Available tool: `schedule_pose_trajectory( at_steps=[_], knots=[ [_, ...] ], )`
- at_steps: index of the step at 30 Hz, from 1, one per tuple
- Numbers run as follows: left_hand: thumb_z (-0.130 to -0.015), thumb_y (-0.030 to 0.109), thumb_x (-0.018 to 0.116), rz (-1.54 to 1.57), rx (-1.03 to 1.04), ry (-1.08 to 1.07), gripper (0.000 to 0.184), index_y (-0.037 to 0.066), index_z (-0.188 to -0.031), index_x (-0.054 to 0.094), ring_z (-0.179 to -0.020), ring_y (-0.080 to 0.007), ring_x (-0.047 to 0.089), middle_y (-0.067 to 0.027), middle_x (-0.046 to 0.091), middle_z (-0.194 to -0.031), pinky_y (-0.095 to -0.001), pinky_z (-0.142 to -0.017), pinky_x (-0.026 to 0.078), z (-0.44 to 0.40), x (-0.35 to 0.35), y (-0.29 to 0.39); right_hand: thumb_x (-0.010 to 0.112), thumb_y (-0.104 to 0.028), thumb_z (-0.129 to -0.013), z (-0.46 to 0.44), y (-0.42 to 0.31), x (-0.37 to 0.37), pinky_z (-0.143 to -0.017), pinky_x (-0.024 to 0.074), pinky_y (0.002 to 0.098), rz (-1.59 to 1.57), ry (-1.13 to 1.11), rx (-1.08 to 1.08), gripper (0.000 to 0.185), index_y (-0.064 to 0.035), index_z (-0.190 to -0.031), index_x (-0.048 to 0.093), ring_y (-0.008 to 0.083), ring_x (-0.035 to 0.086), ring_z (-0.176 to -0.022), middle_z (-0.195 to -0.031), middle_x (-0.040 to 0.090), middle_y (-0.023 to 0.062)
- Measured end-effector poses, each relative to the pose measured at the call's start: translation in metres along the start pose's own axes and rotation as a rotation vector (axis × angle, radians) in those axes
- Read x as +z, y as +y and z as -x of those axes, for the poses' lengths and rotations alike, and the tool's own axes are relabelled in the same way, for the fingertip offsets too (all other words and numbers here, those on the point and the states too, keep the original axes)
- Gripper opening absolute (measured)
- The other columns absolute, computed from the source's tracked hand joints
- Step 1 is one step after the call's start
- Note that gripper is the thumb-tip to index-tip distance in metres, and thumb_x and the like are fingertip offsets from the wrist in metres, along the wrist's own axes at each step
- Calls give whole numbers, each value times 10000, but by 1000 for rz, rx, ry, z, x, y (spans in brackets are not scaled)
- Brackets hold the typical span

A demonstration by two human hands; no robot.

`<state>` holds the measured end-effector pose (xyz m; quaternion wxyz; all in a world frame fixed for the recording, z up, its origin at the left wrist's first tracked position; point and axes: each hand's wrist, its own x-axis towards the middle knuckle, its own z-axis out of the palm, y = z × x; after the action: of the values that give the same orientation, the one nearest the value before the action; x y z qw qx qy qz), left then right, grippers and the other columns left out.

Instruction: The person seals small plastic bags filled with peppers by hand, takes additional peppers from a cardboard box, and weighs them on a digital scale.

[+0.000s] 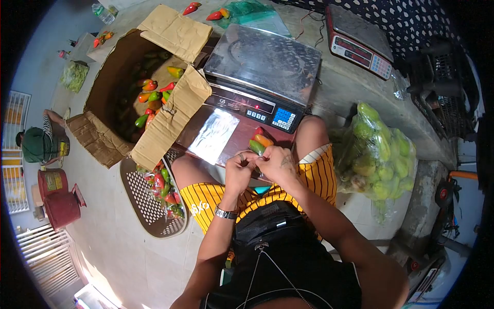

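My left hand (239,167) and my right hand (278,164) meet in front of my lap, fingers pinched together. Between them they grip the gathered end of a small clear bag of peppers (261,143), red, orange and green. The bag's film is thin, and my fingers hide most of its end. It rests on a reddish-brown board (198,139) across my legs, beside a flat stack of shiny clear plastic bags (217,131). Just beyond stands a digital scale (262,67) with a bare metal pan.
An open cardboard box (170,116) holds loose peppers at left; below it a plastic basket (141,206) contains bagged peppers. A large bag of green produce (383,159) sits at right. A second scale (357,44) and some peppers (216,15) lie farther back. Another person (41,141) is far left.
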<state>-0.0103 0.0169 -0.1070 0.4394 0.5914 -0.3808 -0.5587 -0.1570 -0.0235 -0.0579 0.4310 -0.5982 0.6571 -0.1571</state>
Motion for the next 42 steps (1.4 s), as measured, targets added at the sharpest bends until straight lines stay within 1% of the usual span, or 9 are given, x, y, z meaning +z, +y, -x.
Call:
schedule_pose_trajectory(
  at_steps=[6,9,15,21,24,27,30,34,42],
  knots=[
    [-878,-25,672,-138,108,14,70,-41,-940,701,-849,-175,659,-106,656,-944,-288,-785,512,-2,-2,-12,723,-251,-791,-5,0,2,-733,564,494,356,150,-303,251,-6,-758,677,437,698,-732,-721,684,236],
    [-891,6,680,-207,136,6,58,-34,-931,693,-812,-171,643,-93,653,-936,-297,-742,502,1,2,1,728,-267,-782,-8,-7,-8,-725,561,490,335,43,-242,270,-2,-757,685,451,685,-749,-737,682,240],
    [-890,50,702,-247,206,55,85,-30,-910,680,-807,-161,631,-89,649,-927,-294,-727,496,1,7,-8,768,-411,-812,-21,-1,-20,-716,524,460,-19,-197,-14,431,16,-768,721,381,710,-750,-759,683,244],
    [-875,-18,684,-193,181,73,160,-33,-1034,696,-854,-113,609,-43,647,-943,-272,-789,500,5,4,-7,723,-267,-816,-36,41,8,-681,519,404,-601,-268,197,325,58,-803,733,284,733,-750,-803,740,210],
    [-851,-52,715,8,243,-49,264,-20,-1113,699,-876,-101,613,-23,661,-954,-262,-821,504,12,6,-3,730,-257,-796,-29,22,-8,-659,517,388,-351,-175,10,303,46,-801,741,264,729,-721,-775,737,196],
    [-851,-29,749,-134,276,-13,276,0,-1124,716,-935,-113,630,-44,695,-996,-258,-856,506,14,10,11,744,-264,-783,-22,11,-15,-642,519,399,-181,-128,-70,305,39,-767,721,268,723,-678,-713,704,200],
    [-829,8,786,-180,310,15,274,20,-1097,734,-992,-178,654,-87,720,-1066,-298,-894,516,11,8,9,739,-253,-771,-22,5,-18,-630,520,426,-102,-99,-148,297,30,-703,674,313,706,-635,-652,646,216],
    [-794,20,789,-396,576,37,276,21,-1066,740,-1011,-296,661,-119,725,-1100,-374,-923,517,6,8,6,706,-209,-747,-14,-6,-20,-616,508,456,159,21,-396,257,7,-641,618,395,661,-610,-627,587,245],
    [-816,56,758,-518,612,-5,212,10,-1021,733,-1019,-350,655,-136,731,-1035,-421,-916,519,6,4,4,709,-202,-766,-21,1,-34,-649,517,486,292,-172,-458,240,13,-700,625,412,680,-698,-688,630,240]
  ],
)
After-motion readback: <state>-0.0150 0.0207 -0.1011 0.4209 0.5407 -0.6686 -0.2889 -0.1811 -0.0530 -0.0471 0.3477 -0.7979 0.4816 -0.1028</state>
